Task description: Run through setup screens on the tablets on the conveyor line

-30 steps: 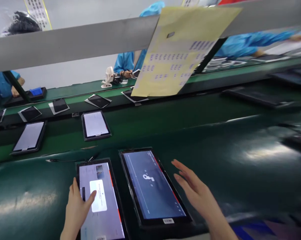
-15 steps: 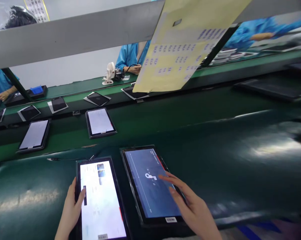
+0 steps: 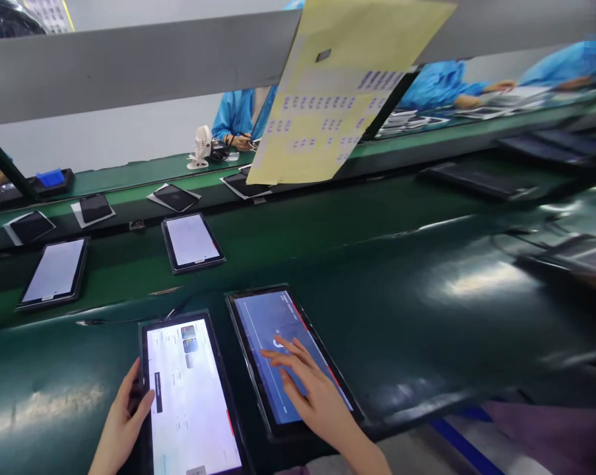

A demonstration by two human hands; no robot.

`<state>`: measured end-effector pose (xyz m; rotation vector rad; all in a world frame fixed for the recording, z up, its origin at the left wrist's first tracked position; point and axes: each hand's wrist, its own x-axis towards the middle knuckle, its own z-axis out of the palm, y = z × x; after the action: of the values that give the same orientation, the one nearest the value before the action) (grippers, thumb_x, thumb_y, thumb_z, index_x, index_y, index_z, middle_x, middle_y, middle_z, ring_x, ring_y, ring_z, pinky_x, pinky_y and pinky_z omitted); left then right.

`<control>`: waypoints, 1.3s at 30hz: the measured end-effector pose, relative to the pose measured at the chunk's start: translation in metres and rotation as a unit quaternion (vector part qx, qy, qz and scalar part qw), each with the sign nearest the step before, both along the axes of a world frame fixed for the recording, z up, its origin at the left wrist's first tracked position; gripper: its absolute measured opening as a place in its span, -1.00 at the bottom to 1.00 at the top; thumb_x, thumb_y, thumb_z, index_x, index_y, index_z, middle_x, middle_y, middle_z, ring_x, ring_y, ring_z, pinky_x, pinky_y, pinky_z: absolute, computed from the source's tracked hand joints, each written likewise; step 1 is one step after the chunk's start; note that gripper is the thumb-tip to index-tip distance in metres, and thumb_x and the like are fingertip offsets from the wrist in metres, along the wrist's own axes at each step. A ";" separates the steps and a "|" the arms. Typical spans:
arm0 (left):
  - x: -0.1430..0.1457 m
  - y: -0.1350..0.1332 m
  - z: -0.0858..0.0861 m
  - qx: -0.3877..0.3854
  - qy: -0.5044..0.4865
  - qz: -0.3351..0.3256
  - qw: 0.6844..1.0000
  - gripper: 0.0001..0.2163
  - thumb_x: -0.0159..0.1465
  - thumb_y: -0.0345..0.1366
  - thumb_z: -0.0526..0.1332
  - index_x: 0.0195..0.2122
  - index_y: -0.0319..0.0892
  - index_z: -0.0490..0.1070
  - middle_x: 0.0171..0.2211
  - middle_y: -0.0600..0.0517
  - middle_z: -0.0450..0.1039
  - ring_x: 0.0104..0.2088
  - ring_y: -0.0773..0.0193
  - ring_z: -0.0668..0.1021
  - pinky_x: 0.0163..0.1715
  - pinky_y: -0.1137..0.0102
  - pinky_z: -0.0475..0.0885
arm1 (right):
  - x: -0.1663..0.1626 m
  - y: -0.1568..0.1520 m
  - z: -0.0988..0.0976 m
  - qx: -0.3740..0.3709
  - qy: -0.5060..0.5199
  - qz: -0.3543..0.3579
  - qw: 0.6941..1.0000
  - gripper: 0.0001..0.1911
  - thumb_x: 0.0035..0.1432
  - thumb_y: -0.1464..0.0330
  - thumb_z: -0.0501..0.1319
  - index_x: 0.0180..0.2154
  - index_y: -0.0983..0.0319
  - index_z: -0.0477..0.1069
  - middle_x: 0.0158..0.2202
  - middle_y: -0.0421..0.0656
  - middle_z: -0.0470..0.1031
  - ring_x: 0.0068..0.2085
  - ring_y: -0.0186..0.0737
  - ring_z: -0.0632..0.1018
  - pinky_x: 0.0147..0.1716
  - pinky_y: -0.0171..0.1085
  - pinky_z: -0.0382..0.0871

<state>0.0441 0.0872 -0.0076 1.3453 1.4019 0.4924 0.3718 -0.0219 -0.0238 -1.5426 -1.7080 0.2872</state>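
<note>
A tablet (image 3: 191, 396) with a white lit screen lies on the green work surface. My left hand (image 3: 122, 412) grips its left edge, thumb on the front bezel, fingers tucked around the side. To its right lies a second tablet (image 3: 261, 316), whose blue-grey screen shows a white icon and a thin line. Over this screen is my right hand (image 3: 310, 389), fingers apart and holding nothing. Its fingertips are at the screen's middle and partly cover the icon; whether they touch the glass I cannot tell.
Farther back, two tablets with white screens, one tablet (image 3: 191, 243) and another tablet (image 3: 55, 270), lie on a green belt. A cable (image 3: 124, 321) runs behind the near tablets. Yellow paper (image 3: 347, 86) hangs from a grey beam (image 3: 129, 69). People in blue sleeves (image 3: 235, 112) work beyond.
My right hand has moved left across the blue-grey screen, from its right side to the middle. My left hand keeps its hold. The whole view has shifted slightly to the right.
</note>
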 end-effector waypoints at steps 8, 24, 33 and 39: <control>-0.005 -0.001 -0.001 0.003 0.009 0.025 1.000 -0.30 0.16 0.15 0.08 0.23 -0.17 0.10 0.23 -0.09 0.19 0.21 0.03 0.26 0.09 0.28 0.31 | -0.005 0.006 0.002 0.016 -0.021 0.017 1.000 -0.79 0.31 0.50 -0.12 -0.12 0.15 0.18 -0.01 -0.15 0.40 0.18 -0.05 0.22 0.11 0.22 0.15; -0.004 0.000 -0.003 0.023 0.001 0.026 0.999 -0.34 0.17 0.08 0.10 0.20 -0.22 0.16 0.19 -0.11 0.26 0.20 0.00 0.28 0.11 0.23 0.31 | -0.006 0.011 -0.010 0.012 -0.052 0.022 0.998 -0.80 0.27 0.51 -0.11 -0.19 0.18 0.21 -0.07 -0.11 0.43 0.17 -0.02 0.24 0.10 0.23 0.16; -0.002 0.001 0.002 0.005 -0.019 0.042 0.999 -0.35 0.16 0.09 0.12 0.19 -0.18 0.19 0.13 -0.11 0.34 0.14 -0.05 0.36 0.05 0.16 0.37 | 0.039 0.090 0.014 -0.074 0.067 -0.039 0.994 -0.68 0.32 0.30 -0.11 0.00 0.19 0.27 0.04 -0.08 0.34 0.15 -0.11 0.27 0.09 -0.07 0.22; -0.005 -0.009 -0.005 0.036 -0.020 0.060 0.997 -0.28 0.12 0.16 0.11 0.17 -0.27 0.20 0.19 -0.16 0.25 0.19 -0.02 0.30 0.20 0.15 0.18 | 0.065 0.188 -0.003 -0.204 0.052 0.045 0.976 -0.64 0.29 0.14 0.16 -0.36 0.31 0.41 -0.42 -0.16 0.43 -0.36 -0.20 0.48 -0.28 -0.22 0.40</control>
<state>0.0394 0.0778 -0.0123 1.3058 1.4493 0.6530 0.4372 0.1660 -0.0263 -1.7043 -1.7105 0.7943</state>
